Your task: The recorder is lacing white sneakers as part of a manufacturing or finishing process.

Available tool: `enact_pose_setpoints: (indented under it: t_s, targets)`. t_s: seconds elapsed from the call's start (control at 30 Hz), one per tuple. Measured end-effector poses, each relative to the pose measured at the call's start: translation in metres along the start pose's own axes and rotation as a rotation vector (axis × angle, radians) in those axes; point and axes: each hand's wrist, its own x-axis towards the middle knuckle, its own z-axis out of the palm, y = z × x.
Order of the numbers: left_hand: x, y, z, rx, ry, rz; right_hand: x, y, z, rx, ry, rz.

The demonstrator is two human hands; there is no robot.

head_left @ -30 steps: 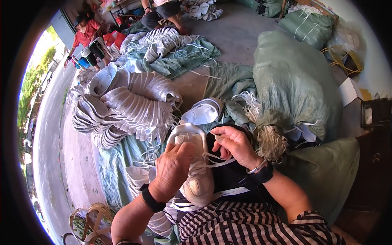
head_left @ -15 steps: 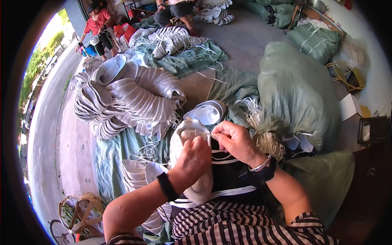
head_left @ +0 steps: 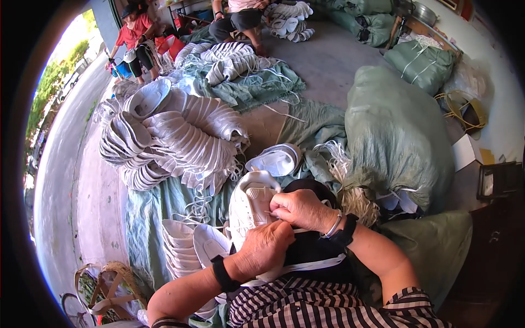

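A white shoe (head_left: 239, 210) lies in my lap, its heel opening pointing away from me. My right hand (head_left: 306, 210) is closed over the right side of its lacing area, fingertips pinched at the eyelet edge. Nearer to me, my left hand (head_left: 266, 247) is closed in a fist over the front of the shoe. A white shoelace (head_left: 301, 230) shows beside the left fingertips; the rest of it is mostly hidden by the hands. Left of the shoe are a nested row of white shoe uppers (head_left: 178, 246) and a single upper (head_left: 209, 243).
A big heap of white uppers (head_left: 188, 136) lies on green sheeting (head_left: 147, 218) at left. Another upper (head_left: 275, 159) sits ahead. A bulging green sack (head_left: 396, 131) stands at right beside a bundle of laces (head_left: 358, 205). Two people (head_left: 131, 35) (head_left: 238, 19) sit farther back.
My right hand has moved down and left onto the shoe's lacing area. My left hand has drawn back toward me, off the tongue. The shoe has shifted slightly nearer.
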Motion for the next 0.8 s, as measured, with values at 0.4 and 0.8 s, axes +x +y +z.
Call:
enact_pose_setpoints:
  t_s: [0.4,0.8]
  targets:
    - [0.012,-0.031,-0.056,0.665,0.162,0.175,0.006,-0.02,-0.019,-0.354,-0.163,-0.069]
    - [0.015,-0.042,-0.057,0.614,-0.136,-0.084,-0.005,-0.027,0.012,-0.027,0.076,0.1]
